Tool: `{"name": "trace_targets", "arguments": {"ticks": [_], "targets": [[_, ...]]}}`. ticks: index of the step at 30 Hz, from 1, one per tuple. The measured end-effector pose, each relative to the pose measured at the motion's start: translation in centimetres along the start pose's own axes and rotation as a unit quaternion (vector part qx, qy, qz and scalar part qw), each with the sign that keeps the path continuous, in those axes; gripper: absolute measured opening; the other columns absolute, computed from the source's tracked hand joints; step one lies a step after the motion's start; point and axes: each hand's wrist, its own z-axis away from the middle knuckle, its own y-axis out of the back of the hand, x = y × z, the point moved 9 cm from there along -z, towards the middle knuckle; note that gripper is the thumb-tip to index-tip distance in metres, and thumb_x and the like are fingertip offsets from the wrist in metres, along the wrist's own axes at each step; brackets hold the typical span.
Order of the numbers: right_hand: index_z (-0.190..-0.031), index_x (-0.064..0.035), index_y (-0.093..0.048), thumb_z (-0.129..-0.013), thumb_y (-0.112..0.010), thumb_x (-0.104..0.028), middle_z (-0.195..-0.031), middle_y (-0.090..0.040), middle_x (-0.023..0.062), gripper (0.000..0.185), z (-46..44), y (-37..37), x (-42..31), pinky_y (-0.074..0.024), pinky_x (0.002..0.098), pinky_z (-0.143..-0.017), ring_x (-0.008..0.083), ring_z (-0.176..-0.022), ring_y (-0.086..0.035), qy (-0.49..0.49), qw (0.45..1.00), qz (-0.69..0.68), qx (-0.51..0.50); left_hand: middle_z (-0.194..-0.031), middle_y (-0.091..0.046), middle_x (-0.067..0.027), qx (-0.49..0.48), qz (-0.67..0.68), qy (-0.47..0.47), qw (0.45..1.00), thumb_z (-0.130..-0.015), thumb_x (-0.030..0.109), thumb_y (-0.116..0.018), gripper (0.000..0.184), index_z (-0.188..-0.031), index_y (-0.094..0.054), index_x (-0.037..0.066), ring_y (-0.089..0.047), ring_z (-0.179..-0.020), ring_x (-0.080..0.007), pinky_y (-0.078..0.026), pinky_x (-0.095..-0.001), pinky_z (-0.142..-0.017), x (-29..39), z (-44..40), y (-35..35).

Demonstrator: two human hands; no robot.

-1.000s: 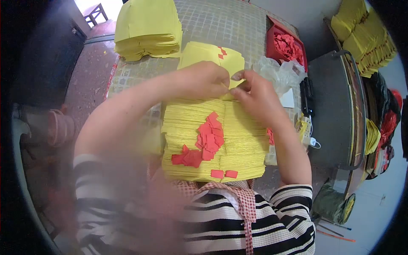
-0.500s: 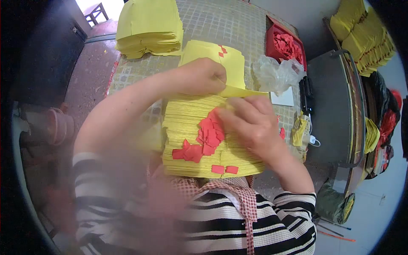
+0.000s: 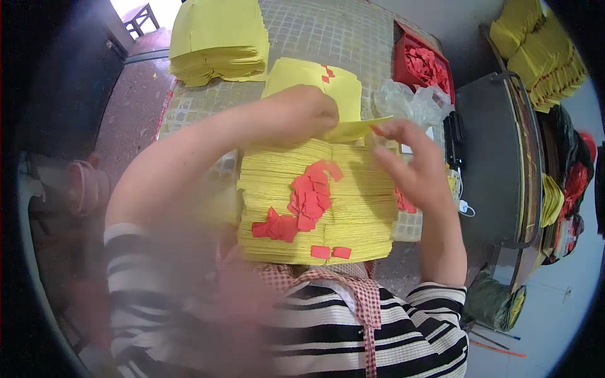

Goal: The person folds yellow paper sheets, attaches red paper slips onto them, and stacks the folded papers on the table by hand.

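Observation:
My left hand (image 3: pixel 309 112) is closed, its fingers pinching the folded flap of a yellow paper sheet (image 3: pixel 353 130). To its right, my right hand (image 3: pixel 416 160) has a small red paper slip (image 3: pixel 377 131) at its fingertips, against the flap's right end; the thumb hangs a little lower. Below both hands lies a thick row of stacked yellow paper (image 3: pixel 283 179). On it rests a loose pile of red slips (image 3: pixel 309 201), with two red slips (image 3: pixel 331 252) near the front edge. Behind my left hand is a flat yellow sheet (image 3: pixel 343 94) bearing red pieces.
A tall stack of yellow paper (image 3: pixel 217 38) stands at the back left of the tiled table (image 3: pixel 309 31). At the back right are a red box (image 3: pixel 403 69) of red slips and a crumpled clear plastic bag (image 3: pixel 413 104). A dark panel (image 3: pixel 491 164) stands to the right.
My right hand has moved from the red pile up and right to the yellow flap, with a red slip at its fingertips. My left hand stays nearly in place on the flap.

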Motion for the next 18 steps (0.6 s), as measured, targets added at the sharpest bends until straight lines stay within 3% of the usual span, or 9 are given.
{"name": "trace_targets", "arguments": {"ticks": [2,3,6,8,9,11,15,17,18], "targets": [[-0.104,-0.0001,-0.058,-0.077,-0.068,-0.006,-0.095,-0.062,0.0062,0.03,-1.2,-3.0,2.9,-0.0459,0.0283,-0.078,0.0126,-0.087,-0.058,-0.174,0.936,-0.29,-0.096,-0.086,-0.064,-0.0171,0.0,-0.015,-0.01,1.0,-0.089,0.019,-0.056,0.024,-0.099,-0.062,-0.002,-0.061,-0.077,-0.0268,-0.047,-0.0364,-0.072,0.4,-0.4,0.2],[-0.104,-0.0001,-0.058,-0.077,-0.068,-0.006,-0.095,-0.062,0.0062,0.03,-2.0,-3.2,3.3,-0.0459,0.0283,-0.078,0.0126,-0.087,-0.058,-0.174,0.936,-0.29,-0.095,-0.088,-0.063,-0.0183,0.002,-0.029,-0.02,0.999,-0.089,0.02,-0.056,0.024,-0.1,-0.061,-0.001,-0.06,-0.08,-0.0289,-0.046,-0.0374,-0.074,0.7,-0.6,0.4],[-0.105,0.0004,-0.057,-0.078,-0.065,-0.006,-0.087,-0.06,0.0032,0.029,-3.2,-6.3,3.5,-0.0465,0.0275,-0.072,0.0086,-0.08,-0.056,-0.197,0.893,-0.33,-0.233,-0.09,-0.063,-0.0188,-0.016,-0.084,-0.031,0.996,-0.09,0.02,-0.056,0.024,-0.101,-0.06,-0.001,-0.061,-0.082,-0.0288,-0.046,-0.0381,-0.074,0.9,-1.1,0.2],[-0.103,0.001,-0.056,-0.078,-0.06,-0.007,-0.082,-0.06,0.0057,0.027,-3.9,-7.1,3.5,-0.0464,0.0279,-0.067,0.0115,-0.072,-0.057,-0.145,0.936,-0.156,-0.279,-0.091,-0.063,-0.0194,-0.044,-0.085,-0.008,0.995,-0.089,0.02,-0.057,0.025,-0.102,-0.06,-0.001,-0.06,-0.082,-0.0287,-0.046,-0.0381,-0.075,1.0,-1.2,0.1],[-0.103,0.001,-0.056,-0.078,-0.06,-0.007,-0.082,-0.06,0.0057,0.027,-4.0,-7.4,3.3,-0.0464,0.0279,-0.067,0.0115,-0.072,-0.057,-0.144,0.936,-0.156,-0.28,-0.093,-0.062,-0.0201,-0.074,-0.086,0.013,0.993,-0.088,0.021,-0.058,0.027,-0.103,-0.06,-0.001,-0.06,-0.083,-0.0285,-0.046,-0.0381,-0.075,0.8,-1.1,-0.3],[-0.1,0.0018,-0.055,-0.077,-0.059,-0.015,-0.089,-0.063,0.0183,0.028,-4.4,-7.7,3.0,-0.0489,0.0379,-0.074,0.0308,-0.082,-0.063,-0.113,0.955,-0.01,-0.273,-0.092,-0.063,-0.0198,-0.071,-0.065,0.013,0.995,-0.086,0.022,-0.06,0.028,-0.103,-0.061,0.0,-0.061,-0.082,-0.0278,-0.046,-0.0376,-0.074,0.6,-0.9,-0.5],[-0.101,0.0007,-0.053,-0.077,-0.055,-0.009,-0.095,-0.063,0.021,0.027,-3.9,-7.3,1.8,-0.0488,0.0419,-0.076,0.0364,-0.087,-0.062,-0.105,0.965,0.065,-0.232,-0.087,-0.065,-0.0163,-0.041,-0.041,0.053,0.997,-0.08,0.025,-0.064,0.031,-0.099,-0.064,0.001,-0.061,-0.073,-0.0238,-0.048,-0.035,-0.069,-0.3,-1.1,-0.3],[-0.106,0.0006,-0.052,-0.076,-0.058,-0.008,-0.095,-0.064,0.0199,0.031,-4.2,-4.5,1.8,-0.0498,0.04,-0.075,0.0328,-0.086,-0.064,-0.106,0.993,0.017,-0.053,-0.083,-0.065,-0.0134,-0.05,-0.033,0.06,0.996,-0.08,0.024,-0.065,0.029,-0.096,-0.064,0.0,-0.06,-0.069,-0.021,-0.047,-0.0333,-0.066,0.2,-0.6,-0.1],[-0.106,0.0006,-0.052,-0.076,-0.058,-0.008,-0.095,-0.064,0.0199,0.031,-4.2,-4.3,1.9,-0.0498,0.04,-0.075,0.0328,-0.086,-0.064,-0.105,0.993,0.018,-0.055,-0.079,-0.065,-0.0105,-0.062,-0.026,0.066,0.996,-0.079,0.023,-0.066,0.027,-0.093,-0.065,0.0,-0.059,-0.066,-0.0181,-0.047,-0.0315,-0.063,0.3,-0.3,-0.1]]}}
